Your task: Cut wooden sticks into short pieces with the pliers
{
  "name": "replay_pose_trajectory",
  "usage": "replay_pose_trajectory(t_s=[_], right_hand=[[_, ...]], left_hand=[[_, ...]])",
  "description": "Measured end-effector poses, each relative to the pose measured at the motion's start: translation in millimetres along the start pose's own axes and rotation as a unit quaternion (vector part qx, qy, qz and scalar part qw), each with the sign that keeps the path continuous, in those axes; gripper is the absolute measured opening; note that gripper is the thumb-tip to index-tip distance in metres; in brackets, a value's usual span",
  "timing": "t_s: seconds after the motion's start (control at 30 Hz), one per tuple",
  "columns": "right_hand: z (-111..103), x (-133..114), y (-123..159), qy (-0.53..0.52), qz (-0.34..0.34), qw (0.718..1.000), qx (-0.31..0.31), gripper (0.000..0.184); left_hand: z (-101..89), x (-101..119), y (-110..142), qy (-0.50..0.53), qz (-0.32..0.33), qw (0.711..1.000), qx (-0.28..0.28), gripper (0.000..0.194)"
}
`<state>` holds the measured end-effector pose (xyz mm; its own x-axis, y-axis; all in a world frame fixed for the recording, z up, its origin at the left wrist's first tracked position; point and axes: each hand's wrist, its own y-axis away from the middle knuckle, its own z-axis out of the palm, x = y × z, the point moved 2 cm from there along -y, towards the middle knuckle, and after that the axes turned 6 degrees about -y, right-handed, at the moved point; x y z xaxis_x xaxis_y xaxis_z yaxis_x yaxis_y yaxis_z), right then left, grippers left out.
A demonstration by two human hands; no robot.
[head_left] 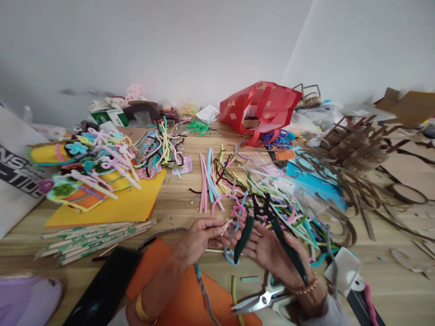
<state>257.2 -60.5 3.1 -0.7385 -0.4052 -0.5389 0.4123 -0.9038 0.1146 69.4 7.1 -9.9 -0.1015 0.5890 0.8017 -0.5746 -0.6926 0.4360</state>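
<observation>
My left hand (200,237) is closed in a pinch on a short pale stick (227,225) wound with blue and pink pipe cleaner. My right hand (272,251) lies palm up with green-handled pliers (263,222) resting across its palm, fingers loosely curled round one handle, the black jaws pointing away from me. The two hands almost touch above the wooden table (176,199). A loose pile of coloured pipe cleaners (238,185) lies just beyond them. Orange paper (190,290) sits under my left forearm.
Scissors (260,301) lie near my right wrist. A black phone (105,287) and wrapped sticks (91,237) are at the left, with yellow paper (118,206) and pipe-cleaner flowers (98,160) behind. A red bag (260,106) stands at the back, cardboard scraps (356,149) at the right.
</observation>
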Motion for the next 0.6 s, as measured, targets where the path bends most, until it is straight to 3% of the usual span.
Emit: replay_pose_trajectory(t_s=[0.27,0.6], right_hand=[[7.2,-2.2,-0.4,-0.004,0.01,1.0,-0.021,0.074],[4.4,-1.0,-0.5,-0.002,0.007,1.0,-0.004,0.076]], left_hand=[[-0.1,-6.0,0.7,-0.035,0.013,0.999,-0.005,0.033],[3.7,-9.3,-1.0,-0.129,0.055,0.99,-0.023,0.034]])
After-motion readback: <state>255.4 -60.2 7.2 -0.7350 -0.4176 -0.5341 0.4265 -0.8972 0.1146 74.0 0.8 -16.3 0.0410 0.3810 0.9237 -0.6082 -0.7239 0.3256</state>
